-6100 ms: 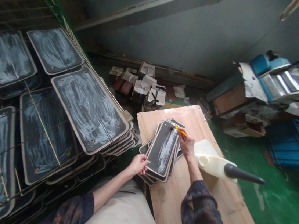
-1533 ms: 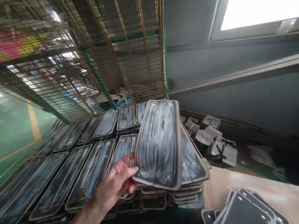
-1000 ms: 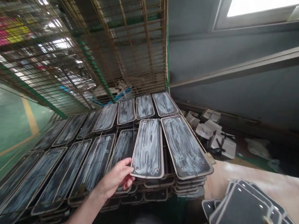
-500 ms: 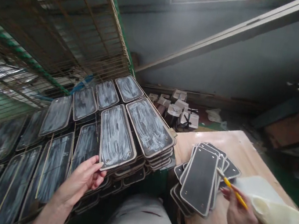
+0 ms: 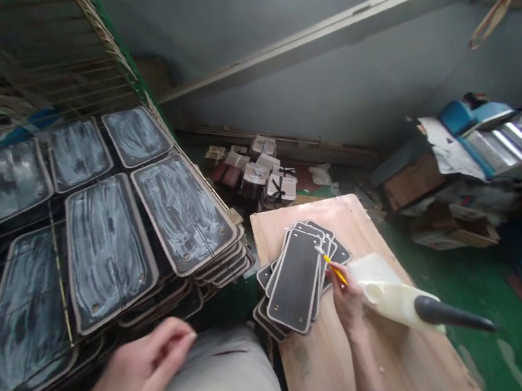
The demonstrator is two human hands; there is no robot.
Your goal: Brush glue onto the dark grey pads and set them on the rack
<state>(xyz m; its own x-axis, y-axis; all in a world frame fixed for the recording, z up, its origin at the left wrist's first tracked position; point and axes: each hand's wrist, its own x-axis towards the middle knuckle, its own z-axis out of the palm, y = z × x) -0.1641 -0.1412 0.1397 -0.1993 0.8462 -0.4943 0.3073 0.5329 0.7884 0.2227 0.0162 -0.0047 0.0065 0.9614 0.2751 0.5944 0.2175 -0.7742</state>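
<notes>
Head view: your right hand [image 5: 347, 299] grips a yellow-handled brush [image 5: 335, 269], its tip over the uppermost dark panel [image 5: 294, 284] stacked on the wooden table [image 5: 313, 374]. Your blurred left hand [image 5: 145, 360], fingers curled inward, is near white-streaked panels [image 5: 105, 251].

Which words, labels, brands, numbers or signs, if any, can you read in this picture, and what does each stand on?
None: no text can be read.
The top panel and pale container show no lettering.
White smears on the streaked panels form no letters.
Too small or blurred to tell: yellow brush, machine, floor bundles.
</notes>
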